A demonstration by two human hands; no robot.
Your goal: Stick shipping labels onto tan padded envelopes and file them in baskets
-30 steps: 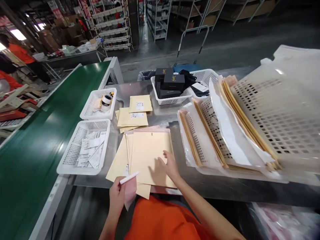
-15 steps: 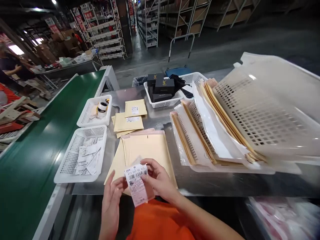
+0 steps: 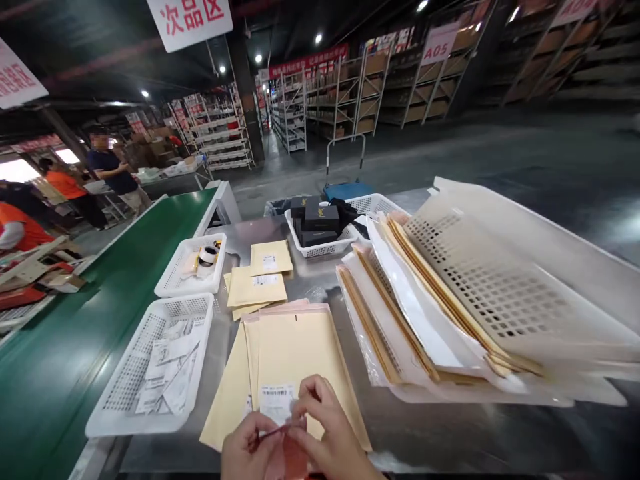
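My left hand (image 3: 251, 445) and my right hand (image 3: 326, 427) meet at the bottom centre, fingertips close together. Between them they pinch a thin, reddish see-through sheet (image 3: 290, 457) by a dark edge. Just beyond the fingers is a white printed label (image 3: 277, 399), over the top padded envelope (image 3: 295, 347); whether it lies flat or joins the pinched sheet cannot be told. More pale yellow padded envelopes lie underneath, fanned to the left. Farther back sit smaller padded envelopes (image 3: 257, 288) bearing labels.
At left, a white basket (image 3: 195, 387) holds printed slips; another basket (image 3: 165, 283) holds tape. Black boxes (image 3: 321, 217) fill a basket at the back. Stacked mailers (image 3: 395, 327) and a large perforated basket (image 3: 500, 267) stand right. A green conveyor (image 3: 65, 353) runs along the left; people stand beyond.
The printed label I held up facing me is now low over the envelope. My hands have come together and pinch a sheet's edge. The view has tilted upward.
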